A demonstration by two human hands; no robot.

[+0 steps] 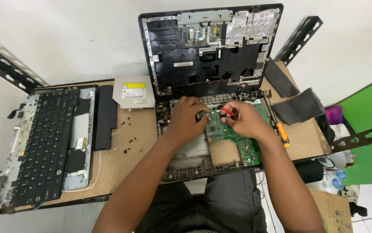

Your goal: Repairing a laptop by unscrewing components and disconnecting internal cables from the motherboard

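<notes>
Far left, at 9 o'clock on the bench: detached keyboard (43,144) in its palm-rest frame, long axis running 12 to 6. Just beside it to the right, a black battery bar (105,117), same axis. Above that, at 11 o'clock from the hands, a silver optical drive (134,91) lying flat. Loose black screws (129,129) scattered on the bare brown bench top (138,146) between battery and laptop.

Centre: opened laptop base (190,159) with its stripped lid shell (209,47) standing upright at 12 o'clock.

Left hand (186,117) rests on the base's upper left part, fingers curled down, tips pressed at the left edge of the green circuit board (233,133); whether they pinch anything I cannot tell.

Right hand (247,120) sits over the board's top edge, fingers closed round a small red-handled tool (228,112). The tool lies just at 3 o'clock from the left fingertips, almost touching them; its handle points toward 9 o'clock. The right hand is nearer it. The board runs off toward 5 o'clock under the right wrist.

Right: orange-handled screwdriver (281,131) beside the base, axis 11 to 5. Two dark foam pads (300,105) at 2 o'clock.
</notes>
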